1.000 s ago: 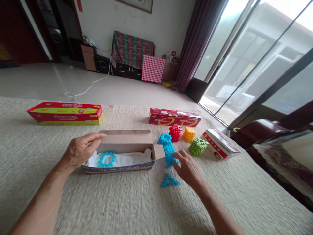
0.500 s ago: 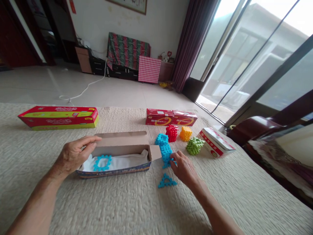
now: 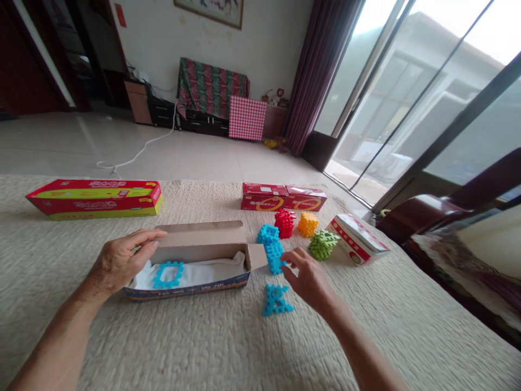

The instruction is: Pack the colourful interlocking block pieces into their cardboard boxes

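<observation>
My left hand (image 3: 124, 259) is at the left end of a long open cardboard box (image 3: 195, 289), fingers and thumb closed over its edge beside the raised lid. A square blue interlocking plastic piece (image 3: 167, 275) lies on white cloth (image 3: 211, 269) inside the box. To the right of the box are blue toothed plastic pieces stacked together (image 3: 273, 255). Beside that stack, my right hand (image 3: 307, 278) has bent fingers, with thumb and forefinger apart and nothing seen between them. Nearer me, two blue triangular pieces (image 3: 277, 301) lie point to point on the quilted cover.
Behind the blue stack sit red (image 3: 284, 223), yellow (image 3: 308, 224) and green (image 3: 323, 244) toothed pieces. A white and red box (image 3: 360, 239) lies at the right, two red boxes (image 3: 264, 196) at the back, and a long red and yellow-green box (image 3: 97, 200) at the back left.
A second blue triangular piece now lies on the cover behind the first. My right hand has let go of it and stays near the blue stack. My left hand remains at the box.
</observation>
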### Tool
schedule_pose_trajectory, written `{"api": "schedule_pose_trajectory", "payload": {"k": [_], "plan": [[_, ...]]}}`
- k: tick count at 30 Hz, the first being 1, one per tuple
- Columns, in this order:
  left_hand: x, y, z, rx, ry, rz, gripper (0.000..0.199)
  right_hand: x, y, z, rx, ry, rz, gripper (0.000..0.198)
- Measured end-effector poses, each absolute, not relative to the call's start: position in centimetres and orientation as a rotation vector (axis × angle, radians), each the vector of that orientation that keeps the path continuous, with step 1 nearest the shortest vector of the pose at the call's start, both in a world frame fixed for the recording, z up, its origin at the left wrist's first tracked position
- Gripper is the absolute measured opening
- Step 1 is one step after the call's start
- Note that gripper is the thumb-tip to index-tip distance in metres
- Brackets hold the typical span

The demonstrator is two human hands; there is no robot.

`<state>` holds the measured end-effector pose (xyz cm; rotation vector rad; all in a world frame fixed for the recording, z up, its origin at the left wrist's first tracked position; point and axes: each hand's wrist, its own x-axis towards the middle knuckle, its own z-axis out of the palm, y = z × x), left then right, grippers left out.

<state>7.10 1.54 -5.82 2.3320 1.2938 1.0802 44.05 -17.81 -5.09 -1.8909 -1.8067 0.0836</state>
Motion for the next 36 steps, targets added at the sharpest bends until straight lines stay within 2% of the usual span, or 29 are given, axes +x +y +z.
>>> {"api": "schedule_pose_trajectory", "payload": {"k": [5, 19, 24, 30, 36], "plan": [[7.1, 1.5, -5.6, 2.301, 1.294, 1.047, 0.031, 45.2, -16.1, -6.7, -1.897, -1.867, -0.209, 0.019], [7.3, 0.8, -5.0, 2.227, 1.268, 1.059, 0.031, 46.0, -15.9, -6.6, -1.85, -1.967, -0.374, 0.015], [8.0, 0.2, -4.2, 2.208, 1.224, 1.092, 0.028, 46.4, -16.3, -3.8, -1.894, -1.781, -0.497, 0.014], [8.0, 0.1, -4.2, 2.215, 1.177, 1.128, 0.026, 40.1, -13.7, 1.6, -1.714, -1.793, -0.26, 0.015], [8.0, 0.4, -4.6, 2.218, 1.136, 1.146, 0.025, 32.3, -10.0, 0.9, -1.688, -2.071, -0.057, 0.014]]}}
